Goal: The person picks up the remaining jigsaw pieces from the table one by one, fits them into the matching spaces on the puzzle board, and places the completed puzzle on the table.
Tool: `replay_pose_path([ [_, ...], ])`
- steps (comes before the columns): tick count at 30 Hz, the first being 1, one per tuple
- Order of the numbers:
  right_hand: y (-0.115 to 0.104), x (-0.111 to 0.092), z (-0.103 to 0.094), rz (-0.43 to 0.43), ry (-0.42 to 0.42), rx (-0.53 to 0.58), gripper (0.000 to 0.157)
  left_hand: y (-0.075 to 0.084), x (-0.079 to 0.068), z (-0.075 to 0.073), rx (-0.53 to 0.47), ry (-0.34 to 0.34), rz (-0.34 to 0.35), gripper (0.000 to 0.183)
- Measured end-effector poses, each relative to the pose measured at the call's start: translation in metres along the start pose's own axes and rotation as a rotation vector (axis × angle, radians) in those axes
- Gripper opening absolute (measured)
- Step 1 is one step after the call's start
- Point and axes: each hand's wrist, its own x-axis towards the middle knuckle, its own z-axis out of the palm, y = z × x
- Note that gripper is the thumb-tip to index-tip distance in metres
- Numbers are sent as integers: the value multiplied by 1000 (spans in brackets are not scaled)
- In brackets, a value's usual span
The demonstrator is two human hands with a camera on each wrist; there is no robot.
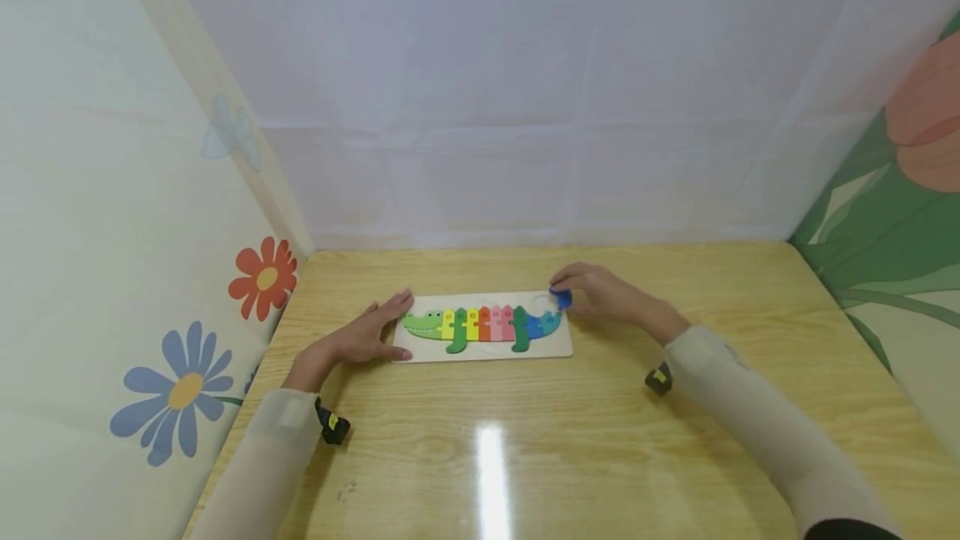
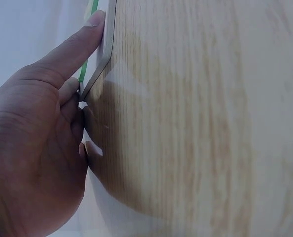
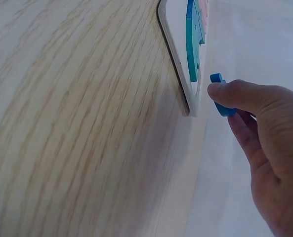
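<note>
A wooden crocodile puzzle board (image 1: 431,352) lies on the table, with colourful pieces set along its body. My left hand (image 1: 367,335) spans its left end, thumb at the near corner and fingers at the far corner. In the left wrist view, the thumb of my left hand (image 2: 42,123) rests along the board's edge (image 2: 106,52). My right hand (image 1: 603,294) pinches a blue puzzle piece (image 1: 561,298) over the board's far right corner. Seen from the right wrist, the blue piece (image 3: 224,107) is between thumb and fingers, raised beside the teal tail piece (image 3: 191,49).
The wooden table (image 1: 420,440) stretches out around the board. A white cloth (image 1: 465,107) hangs behind it, and flower-printed cloths (image 1: 187,390) stand at both sides. Black wrist cameras (image 1: 332,426) sit beneath both forearms, close above the tabletop.
</note>
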Motion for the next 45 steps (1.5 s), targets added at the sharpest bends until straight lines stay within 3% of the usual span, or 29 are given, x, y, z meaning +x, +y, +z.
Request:
replay_pose_path([
  [19, -6, 13, 2, -8, -79, -15, 37, -1, 0, 0, -3, -1, 5, 105],
  [45, 6, 24, 5, 12, -198, 49, 38, -4, 1, 3, 1, 10, -13, 105],
])
